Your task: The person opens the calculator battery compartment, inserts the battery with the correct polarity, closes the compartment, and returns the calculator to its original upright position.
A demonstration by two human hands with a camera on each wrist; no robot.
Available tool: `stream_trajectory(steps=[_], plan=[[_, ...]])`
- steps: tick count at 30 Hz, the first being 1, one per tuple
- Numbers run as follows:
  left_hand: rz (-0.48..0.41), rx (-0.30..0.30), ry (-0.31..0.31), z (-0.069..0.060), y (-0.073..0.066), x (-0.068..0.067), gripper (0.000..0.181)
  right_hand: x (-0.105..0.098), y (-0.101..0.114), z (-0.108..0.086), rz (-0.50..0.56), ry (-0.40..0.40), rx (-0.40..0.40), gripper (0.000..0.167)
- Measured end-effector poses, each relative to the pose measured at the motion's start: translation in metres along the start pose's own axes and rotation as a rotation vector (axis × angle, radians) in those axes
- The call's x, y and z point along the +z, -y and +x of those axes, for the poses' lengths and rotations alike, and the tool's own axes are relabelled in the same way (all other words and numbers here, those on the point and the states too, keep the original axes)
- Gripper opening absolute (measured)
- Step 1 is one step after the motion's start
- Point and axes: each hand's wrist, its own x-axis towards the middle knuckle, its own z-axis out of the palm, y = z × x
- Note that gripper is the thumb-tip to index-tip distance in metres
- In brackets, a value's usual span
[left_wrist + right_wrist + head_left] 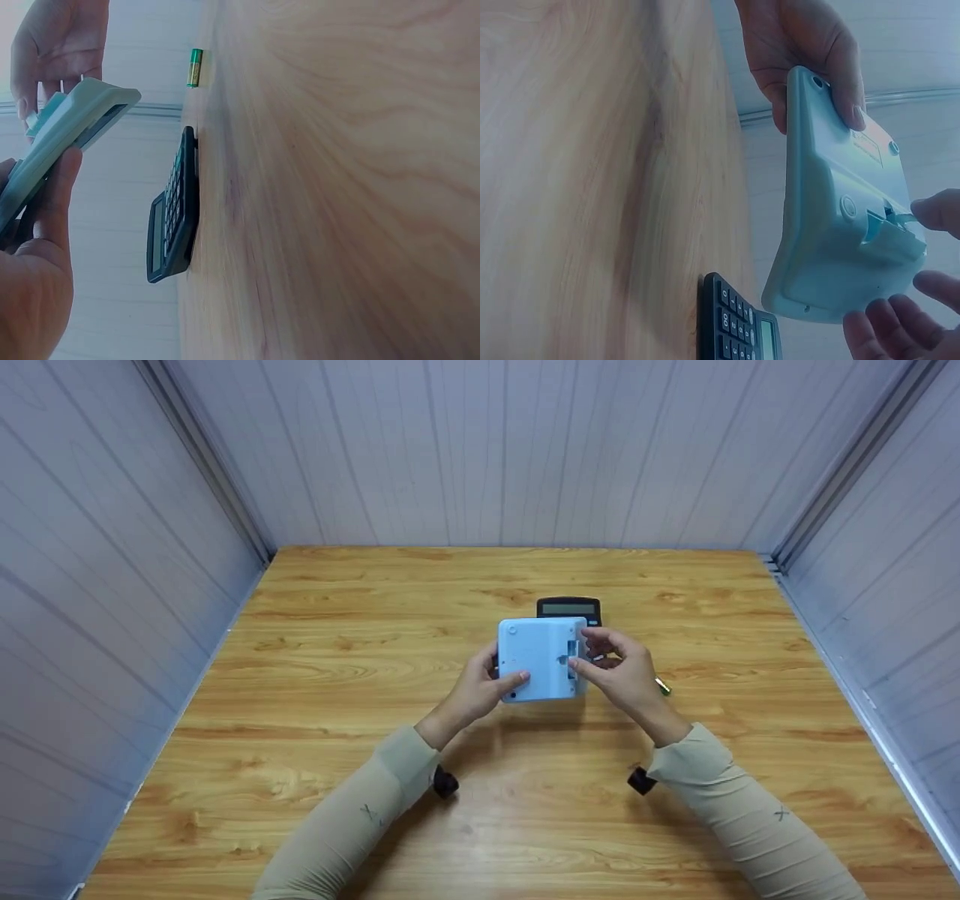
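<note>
A light blue calculator (536,660) is held up above the table, its back turned toward the head camera. My left hand (480,679) grips its left side, thumb on the back and fingers underneath. Over the battery slot, a small battery cover (900,240) stands tilted out of place in the right wrist view. My right hand (626,671) has its thumb on this cover and curled fingers around the calculator's right edge. The left wrist view shows the cover (46,112) raised from the back. The calculator's keys face away and are hidden.
A black calculator (568,607) lies on the wooden table (360,637) behind the blue one, partly covered by it. One green and gold battery (195,67) lies to the right, near my right wrist. Light panelled walls (465,450) enclose the table's back and sides.
</note>
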Motion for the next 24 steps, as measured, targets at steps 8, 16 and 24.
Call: stream_trajectory(steps=[8, 16, 24], plan=[[-0.001, -0.013, -0.007, -0.0002, 0.0012, 0.0000, 0.059, 0.0009, 0.0008, -0.0010, 0.004, 0.032, 0.016, 0.044], [-0.009, -0.002, 0.001, -0.0003, 0.0041, -0.0011, 0.059, 0.0004, -0.0006, -0.0020, 0.014, 0.070, 0.029, 0.041], [-0.005, -0.024, -0.012, 0.0006, 0.0044, -0.0018, 0.060, 0.0004, 0.0017, -0.0031, 0.000, 0.078, 0.005, 0.036]])
